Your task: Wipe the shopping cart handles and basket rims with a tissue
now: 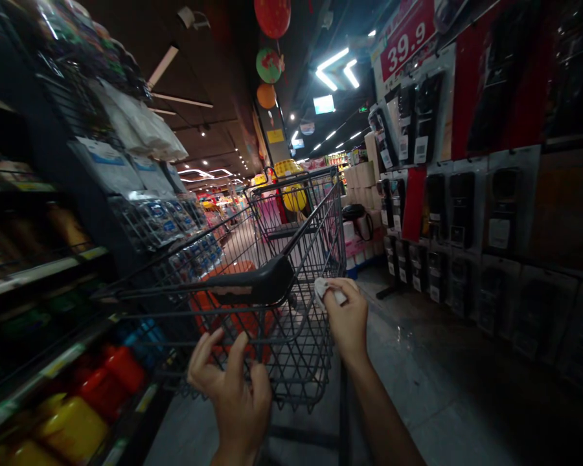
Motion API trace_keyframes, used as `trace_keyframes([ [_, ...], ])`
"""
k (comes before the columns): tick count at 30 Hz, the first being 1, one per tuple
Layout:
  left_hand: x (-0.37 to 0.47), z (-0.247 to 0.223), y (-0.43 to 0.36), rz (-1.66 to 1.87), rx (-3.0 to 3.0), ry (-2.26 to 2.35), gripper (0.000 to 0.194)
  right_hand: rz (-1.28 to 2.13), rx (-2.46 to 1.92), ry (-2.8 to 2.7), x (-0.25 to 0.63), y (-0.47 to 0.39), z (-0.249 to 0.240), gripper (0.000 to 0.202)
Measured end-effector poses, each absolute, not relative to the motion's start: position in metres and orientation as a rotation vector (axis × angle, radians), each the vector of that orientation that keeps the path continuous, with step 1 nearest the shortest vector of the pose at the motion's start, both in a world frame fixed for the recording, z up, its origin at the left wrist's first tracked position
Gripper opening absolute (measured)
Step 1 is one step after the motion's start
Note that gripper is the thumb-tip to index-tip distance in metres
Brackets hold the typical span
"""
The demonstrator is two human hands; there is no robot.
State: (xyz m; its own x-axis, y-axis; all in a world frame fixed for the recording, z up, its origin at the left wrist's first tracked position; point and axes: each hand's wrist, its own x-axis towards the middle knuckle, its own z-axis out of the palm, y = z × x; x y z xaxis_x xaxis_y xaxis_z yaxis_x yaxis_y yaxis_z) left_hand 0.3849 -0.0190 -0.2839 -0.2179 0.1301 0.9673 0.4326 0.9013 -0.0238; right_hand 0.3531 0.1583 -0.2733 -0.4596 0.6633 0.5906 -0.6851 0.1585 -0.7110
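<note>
A grey wire shopping cart (301, 372) stands right in front of me, with a black plastic piece (257, 283) on its near rim. My right hand (347, 317) pinches a crumpled white wipe or tissue (323, 290) beside the cart's right side wires. Low before the near end of the basket is my left hand (233, 388), its fingers bent and apart, with nothing in them. Its fingertips are close to the wires; whether they touch I cannot tell. Through the mesh an orange-red thing (214, 310) shows, blurred.
Shelves (39, 278) with red and yellow containers (72, 427) run close along the left. On the right hangs a rack of packaged dark goods (461, 207) under a red price sign (405, 45). White rolls (362, 178) are stacked beyond the cart. Grey floor (418, 382) lies to the right.
</note>
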Motion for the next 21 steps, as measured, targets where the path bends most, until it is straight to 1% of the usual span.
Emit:
trace_keyframes([
  [6, 0.389, -0.287, -0.025, -0.375, -0.413, -1.829, 0.027, 1.640, 0.094, -1.348, 0.381, 0.134, -0.275, 0.022],
  [10, 0.394, -0.287, -0.030, -0.404, -0.383, -1.843, 0.030, 1.698, 0.189, -1.392, 0.404, 0.129, -0.272, 0.012],
  [13, 0.399, -0.289, -0.032, -0.432, -0.341, -1.834, 0.032, 1.716, 0.315, -1.426, 0.419, 0.126, -0.262, 0.015],
  [16, 0.405, -0.292, -0.032, -0.455, -0.322, -1.816, 0.036, 1.658, 0.375, -1.391, 0.431, 0.121, -0.250, 0.020],
  [21, 0.415, -0.297, -0.030, -0.456, -0.315, -1.795, 0.037, 1.425, 0.334, -1.292, 0.439, 0.113, -0.235, 0.030],
])
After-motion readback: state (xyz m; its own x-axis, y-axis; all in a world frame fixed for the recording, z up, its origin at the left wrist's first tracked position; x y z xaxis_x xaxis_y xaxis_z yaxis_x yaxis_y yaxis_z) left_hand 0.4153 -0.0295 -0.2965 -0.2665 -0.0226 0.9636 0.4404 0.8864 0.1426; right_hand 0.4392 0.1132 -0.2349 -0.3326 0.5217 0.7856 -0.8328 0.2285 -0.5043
